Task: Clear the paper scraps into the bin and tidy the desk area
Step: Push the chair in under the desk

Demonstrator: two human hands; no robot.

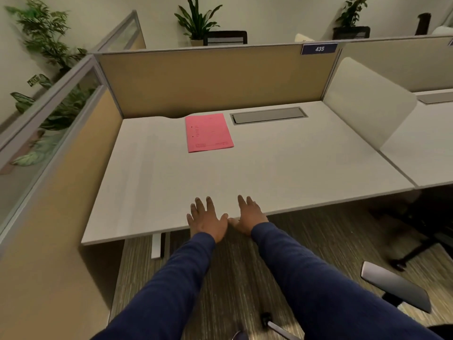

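My left hand (207, 218) and my right hand (248, 214) lie flat, fingers spread, side by side at the front edge of the white desk (294, 173). Neither hand holds anything. Both arms wear dark blue sleeves. A pink folder (208, 132) lies flat near the back of the desk, well beyond my hands. No paper scraps and no bin show in this view.
A grey cable hatch (268, 115) sits in the desk right of the folder. Tan partition panels (208, 79) close the back and left sides; a white divider (365, 104) stands at the right. An office chair armrest (394, 287) is at lower right over striped carpet.
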